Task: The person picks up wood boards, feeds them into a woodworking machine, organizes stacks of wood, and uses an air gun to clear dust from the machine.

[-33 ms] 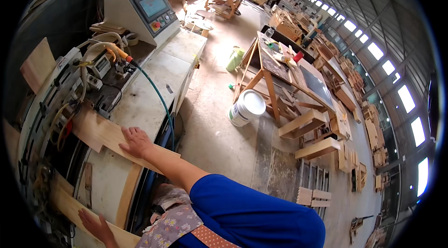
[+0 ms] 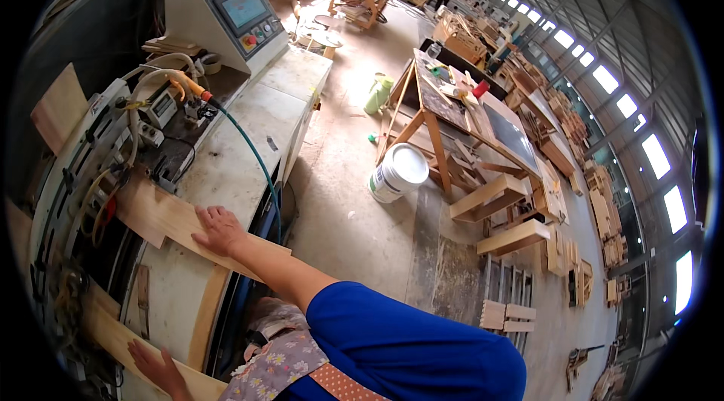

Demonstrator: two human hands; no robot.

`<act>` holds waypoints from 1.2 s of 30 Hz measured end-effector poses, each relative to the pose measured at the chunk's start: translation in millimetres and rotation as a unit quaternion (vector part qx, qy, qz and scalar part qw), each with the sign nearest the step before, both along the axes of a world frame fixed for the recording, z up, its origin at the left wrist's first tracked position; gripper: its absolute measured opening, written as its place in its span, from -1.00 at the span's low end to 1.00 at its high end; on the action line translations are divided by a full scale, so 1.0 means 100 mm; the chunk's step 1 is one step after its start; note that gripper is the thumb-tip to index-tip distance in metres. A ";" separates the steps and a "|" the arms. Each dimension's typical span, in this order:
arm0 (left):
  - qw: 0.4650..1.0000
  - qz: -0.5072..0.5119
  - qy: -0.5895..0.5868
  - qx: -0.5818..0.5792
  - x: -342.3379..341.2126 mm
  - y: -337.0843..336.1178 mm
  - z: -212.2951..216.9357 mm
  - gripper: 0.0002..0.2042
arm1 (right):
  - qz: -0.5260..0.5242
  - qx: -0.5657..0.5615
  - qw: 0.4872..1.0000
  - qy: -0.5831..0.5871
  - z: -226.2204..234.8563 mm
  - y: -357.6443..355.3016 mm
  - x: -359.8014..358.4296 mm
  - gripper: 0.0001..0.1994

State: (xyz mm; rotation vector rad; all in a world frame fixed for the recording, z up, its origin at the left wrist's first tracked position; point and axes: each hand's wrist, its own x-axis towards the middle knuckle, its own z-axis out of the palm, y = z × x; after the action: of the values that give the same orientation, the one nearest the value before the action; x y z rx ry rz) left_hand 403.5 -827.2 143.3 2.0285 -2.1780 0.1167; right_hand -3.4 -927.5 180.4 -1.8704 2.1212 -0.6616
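Note:
My right hand [image 2: 220, 231] lies flat, fingers stretched out, on top of a pale wooden board [image 2: 173, 212]. This board runs across the white machine bed [image 2: 177, 273], its far-left end under the hoses and fittings of the machine. Lower in the view, my left hand [image 2: 156, 367] rests on a second wooden board [image 2: 109, 325], fingers extended and holding nothing. That board's left end also reaches into the machine. Between the two boards, a narrow wooden strip [image 2: 207, 318] lies along the edge of the bed. The workings at the boards' left ends are dark and partly hidden.
A control box [image 2: 226, 20] with screen and buttons stands on the bed's far end. A green hose [image 2: 249, 137] arcs over the bed. Rightward are a white bucket [image 2: 401, 172], a cluttered worktable [image 2: 445, 99], a green container [image 2: 378, 94] and wooden beams [image 2: 513, 239].

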 end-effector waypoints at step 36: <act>0.999 -0.005 0.030 -0.033 0.09 0.16 0.18 -0.30 | 0.027 -0.024 0.999 -0.013 0.01 -0.11 0.17 -0.33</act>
State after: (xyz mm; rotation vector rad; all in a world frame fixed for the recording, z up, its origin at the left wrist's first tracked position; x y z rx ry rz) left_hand 412.2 -811.6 161.1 1.9588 -2.1196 0.1240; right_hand 13.7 -938.2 181.6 -1.9268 2.0482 -0.7260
